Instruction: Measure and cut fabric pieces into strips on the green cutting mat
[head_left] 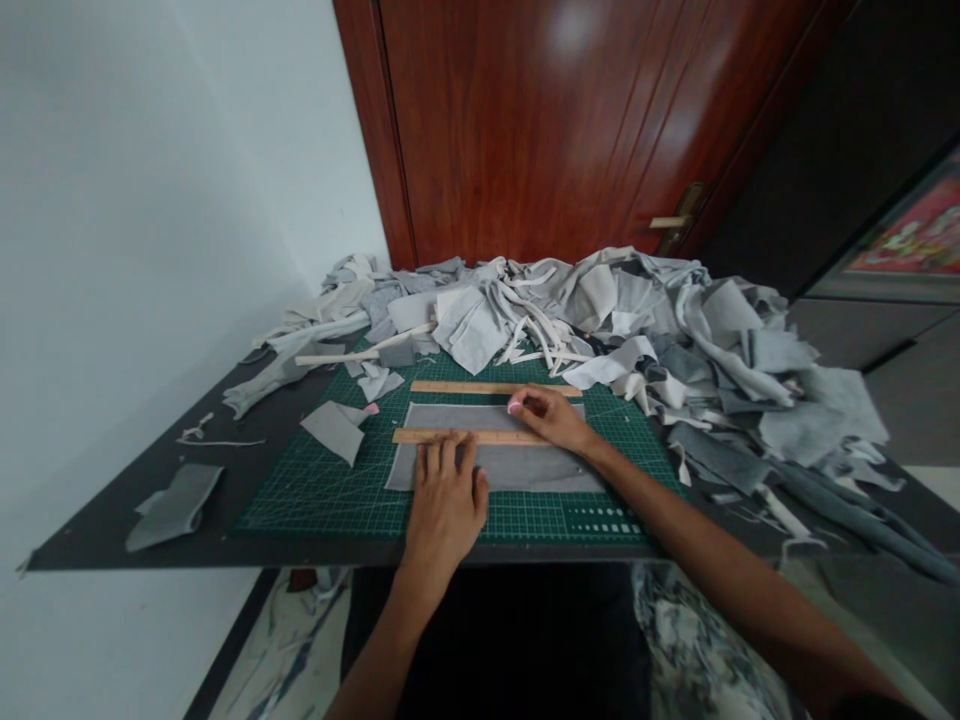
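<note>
A grey cloth rectangle (pixel 510 473) lies flat on a green cutting mat (pixel 300 497). Across the cloth runs a wooden ruler (pixel 495 437), and the outstretched fingers of my left hand (pixel 448 500) press down on it near its left part. My right hand (pixel 551 413) pinches a small pink tailor's chalk (pixel 514 406) just above the ruler, over the upper part of the cloth. Whether the chalk touches the cloth I cannot tell. A second wooden ruler (pixel 472 387) lies along the cloth's far edge, roughly parallel to the first.
Heaped grey and white fabric scraps (pixel 637 290) cover the back and right of the dark table (pixel 277 480). A grey offcut (pixel 335 430) with a pink piece (pixel 372 409) beside it sits on the mat's left. Further left lies a folded grey cloth (pixel 176 507). A wooden door (pixel 525 130) stands behind.
</note>
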